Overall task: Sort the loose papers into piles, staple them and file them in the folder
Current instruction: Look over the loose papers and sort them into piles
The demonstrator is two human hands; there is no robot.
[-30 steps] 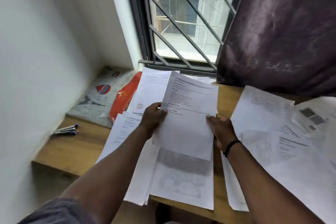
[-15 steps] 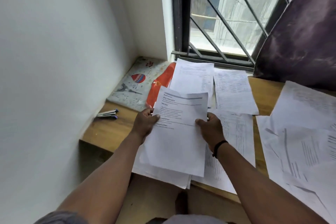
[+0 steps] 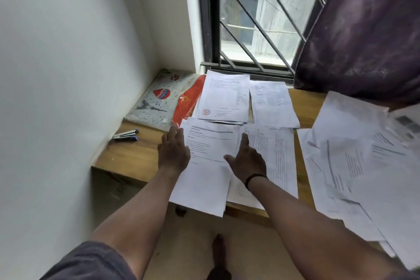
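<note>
A printed sheet (image 3: 204,166) lies flat on the wooden desk (image 3: 129,157), its near end hanging over the front edge. My left hand (image 3: 173,151) rests open on its left edge, fingers straight. My right hand (image 3: 246,159), with a black wristband, lies open across its right edge and the table-printed sheet (image 3: 277,157) beside it. Two more piles, a stamped sheet (image 3: 225,98) and a text sheet (image 3: 271,102), lie behind near the window. A blue stapler (image 3: 126,135) sits at the left by the wall. A patterned grey folder (image 3: 159,100) and an orange folder (image 3: 187,102) lie in the corner.
A jumble of loose papers (image 3: 354,161) covers the right side of the desk. A white wall closes the left side. Behind the desk are a barred window (image 3: 254,30) and a dark purple curtain (image 3: 363,41). My foot (image 3: 218,257) shows on the floor below.
The sheet that both hands held up has been laid flat on the desk. Both hands have let go and now rest open on it. The view has swung left.
</note>
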